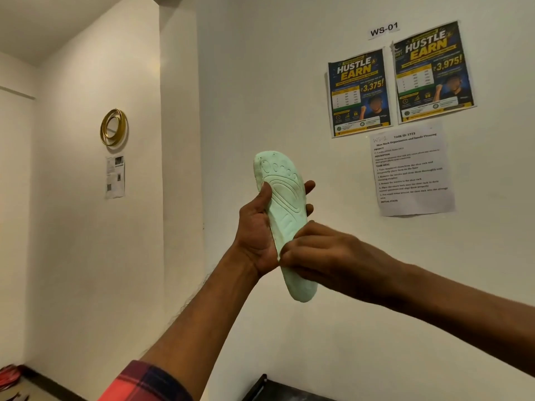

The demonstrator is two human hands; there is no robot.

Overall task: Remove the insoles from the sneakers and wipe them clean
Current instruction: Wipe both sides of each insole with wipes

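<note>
My left hand (257, 227) grips the pale green insole (285, 204) mid-length and my right hand (321, 256) pinches near its heel. Tug too hard and the foam may buckle or slip from my grip.

Plain white walls (260, 82) fill the view in warm light, and a squared pillar corner (179, 140) juts out left of centre. On the recessed left wall hangs a gold ring ornament (113, 128), with a small printed paper (115, 176) just below it. To the right, a "WS-01" label (384, 29) sits above two dark "HUSTLE EARN" posters (359, 92), and a white typed sheet (412, 169) hangs beneath them. The ceiling (43, 18) shows at upper left and a strip of floor (37, 384) at lower left.
</note>
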